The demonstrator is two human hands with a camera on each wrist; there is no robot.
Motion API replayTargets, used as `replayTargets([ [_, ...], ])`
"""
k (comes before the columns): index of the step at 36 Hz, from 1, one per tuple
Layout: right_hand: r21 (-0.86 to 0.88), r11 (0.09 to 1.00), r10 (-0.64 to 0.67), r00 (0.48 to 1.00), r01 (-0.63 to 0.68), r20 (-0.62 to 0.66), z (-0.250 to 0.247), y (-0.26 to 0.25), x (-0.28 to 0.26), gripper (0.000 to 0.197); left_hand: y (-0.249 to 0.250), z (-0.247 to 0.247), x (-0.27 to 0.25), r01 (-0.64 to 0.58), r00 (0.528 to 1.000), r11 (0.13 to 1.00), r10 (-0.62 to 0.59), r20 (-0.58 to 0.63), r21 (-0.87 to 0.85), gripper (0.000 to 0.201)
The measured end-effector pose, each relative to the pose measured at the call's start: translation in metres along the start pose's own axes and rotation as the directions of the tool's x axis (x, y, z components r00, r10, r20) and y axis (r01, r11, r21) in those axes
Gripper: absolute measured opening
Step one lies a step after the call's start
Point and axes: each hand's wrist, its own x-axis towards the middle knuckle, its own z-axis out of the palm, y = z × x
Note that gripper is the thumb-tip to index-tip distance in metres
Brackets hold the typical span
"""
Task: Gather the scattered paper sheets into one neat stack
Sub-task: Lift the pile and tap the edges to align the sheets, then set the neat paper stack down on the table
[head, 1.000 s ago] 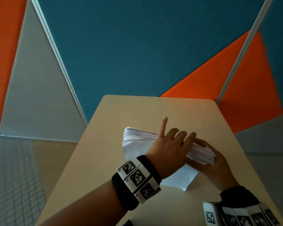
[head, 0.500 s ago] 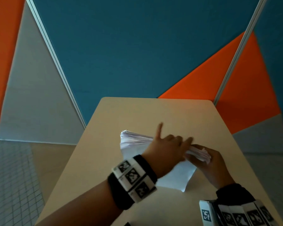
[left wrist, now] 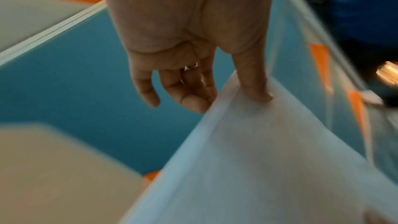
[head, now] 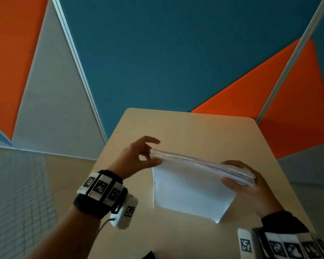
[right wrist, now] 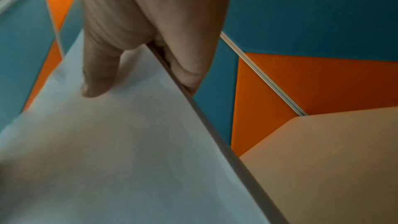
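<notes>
A thick stack of white paper sheets [head: 191, 186] stands on its long edge on the beige table [head: 185, 128], tilted, with its top edge sloping down to the right. My left hand [head: 148, 156] holds the stack's upper left corner, thumb [left wrist: 256, 88] on the front sheet [left wrist: 269, 159] and fingers curled behind the edge. My right hand [head: 238, 172] grips the right end, thumb [right wrist: 99, 77] pressed on the front sheet [right wrist: 107, 142] and fingers wrapped behind. The sheet ends look slightly uneven along the top.
Blue, orange and grey partition panels [head: 157, 62] rise right behind the table's far edge. A tiled floor [head: 17, 193] lies to the left. A small dark object [head: 148, 256] peeks in at the table's near edge.
My left hand has slid from the middle of the stack's top edge to its left corner. The stack now stands higher, showing more of its front sheet. My right hand kept its grip.
</notes>
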Motion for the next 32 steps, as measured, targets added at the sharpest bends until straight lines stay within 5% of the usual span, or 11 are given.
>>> replayTargets([
  [2,0.032,0.999,0.032,0.996,-0.035,0.084,0.001,0.000,0.001,0.032,-0.013,0.015,-0.002,0.075,0.997,0.976,-0.069,0.035,-0.203,0.032],
  [5,0.014,0.998,0.058,0.997,-0.059,0.047,0.007,-0.002,0.001,0.026,-0.018,0.042,-0.002,0.176,0.984,0.854,-0.171,0.054,-0.490,0.025],
  [9,-0.023,0.998,-0.056,0.998,0.055,-0.030,0.006,-0.014,0.001,0.021,-0.006,0.046,0.001,0.070,0.985,0.741,-0.157,-0.071,-0.668,0.028],
  [11,0.032,0.995,-0.097,0.994,0.099,-0.051,0.001,-0.023,0.000,0.013,-0.003,0.040,0.004,-0.002,0.992,0.721,-0.085,-0.092,-0.693,0.043],
  [14,0.047,0.999,-0.019,0.999,0.016,0.050,-0.004,-0.022,-0.002,0.033,-0.006,0.037,0.006,0.038,0.998,0.801,-0.057,-0.013,-0.597,0.060],
  [19,0.173,0.965,0.177,0.977,-0.196,0.123,0.004,-0.010,-0.004,0.051,-0.014,0.043,0.006,0.161,0.983,0.901,-0.111,0.145,-0.404,0.045],
  [21,0.126,0.979,0.148,0.984,-0.159,0.095,0.005,-0.011,-0.006,0.052,-0.013,0.044,0.007,0.170,0.976,0.891,-0.094,0.195,-0.420,0.046],
  [24,0.167,0.975,0.136,0.989,-0.145,0.064,0.001,-0.020,-0.006,0.019,-0.010,0.040,0.009,0.202,0.970,0.845,-0.103,0.219,-0.496,0.041],
  [29,0.092,0.963,0.235,0.954,-0.255,0.184,-0.003,-0.019,-0.010,0.045,-0.021,0.035,0.003,0.243,0.951,0.784,-0.077,0.300,-0.571,0.059],
  [32,0.104,0.904,0.386,0.897,-0.414,0.218,0.001,0.003,-0.012,0.036,-0.034,0.044,-0.004,0.325,0.911,0.841,-0.156,0.382,-0.432,0.068],
])
